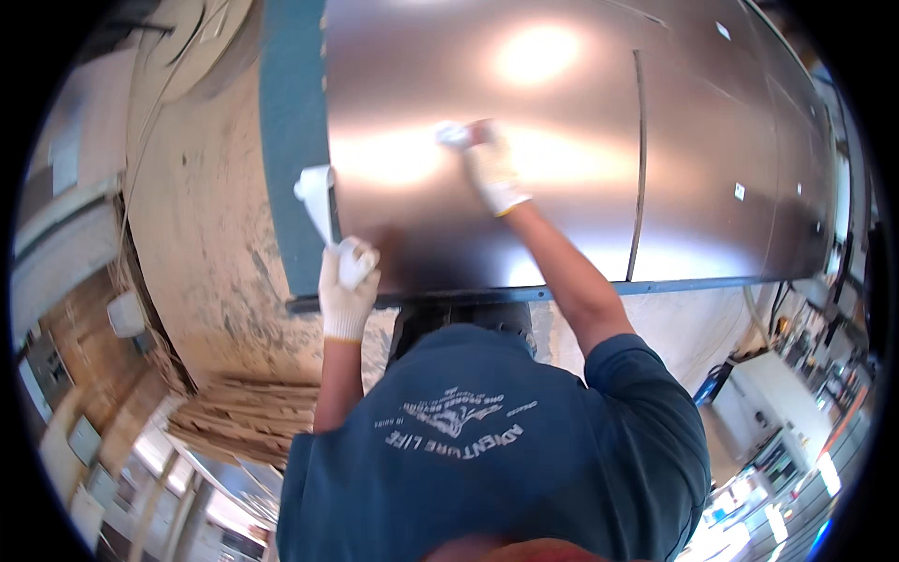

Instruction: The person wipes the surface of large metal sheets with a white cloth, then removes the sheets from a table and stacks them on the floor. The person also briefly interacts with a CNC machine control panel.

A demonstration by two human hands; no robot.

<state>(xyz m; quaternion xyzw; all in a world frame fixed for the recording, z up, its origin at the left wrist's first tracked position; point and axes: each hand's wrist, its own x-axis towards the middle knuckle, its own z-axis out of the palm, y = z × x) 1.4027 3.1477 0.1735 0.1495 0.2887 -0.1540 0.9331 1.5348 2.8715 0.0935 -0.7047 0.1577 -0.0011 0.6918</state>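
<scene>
Shiny metallic sheet lies flat on the counter, filling 11 to 3 o'clock from picture centre. Right hand, white glove, out over sheet at about 12:30, silvery-white wad at its fingertips, dark red patch right beside it. Motion blur there: can't tell if right grip is clamped on the wad or just pressing it. Left hand, gloved, at 9 o'clock by sheet's near left corner; grip closed round a white object, kind unclear. White tapering piece reaches up from it toward 10 o'clock, by the teal strip; can't tell if joined. Dark narrow strip on sheet at 2 o'clock. Risks, my judgement: grit under the wad could scratch the glossy face; a sideways sweep too far toward 2 could snag the dark strip; a loose left grip could drop the white object on the sheet corner; leaning hard on the near edge could nudge the sheet.
</scene>
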